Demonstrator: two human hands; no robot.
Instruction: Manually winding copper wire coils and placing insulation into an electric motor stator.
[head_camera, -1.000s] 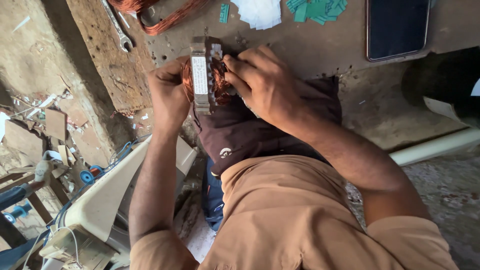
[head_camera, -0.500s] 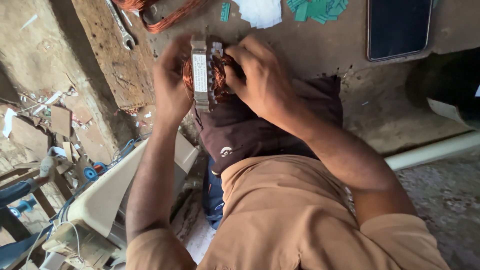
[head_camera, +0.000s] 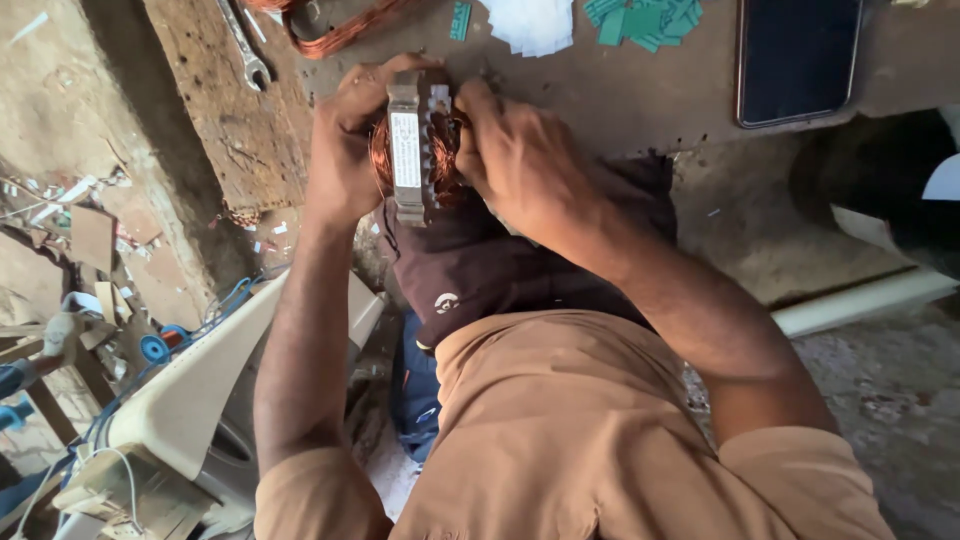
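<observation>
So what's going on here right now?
A person holds a motor stator wound with copper wire between both hands. The left hand grips its left side, while the right hand presses its fingers into the copper windings on the other side. The part sits over a dark cloth on the lap. On the bench beyond lie a spanner, a loose copper coil, green paper pieces and a phone.

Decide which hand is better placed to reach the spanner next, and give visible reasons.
Left, probably. The left hand holds the stator on the side nearest the spanner, which lies up-left on the wooden board. The right hand sits on the stator's far side and would have to cross it.
</observation>
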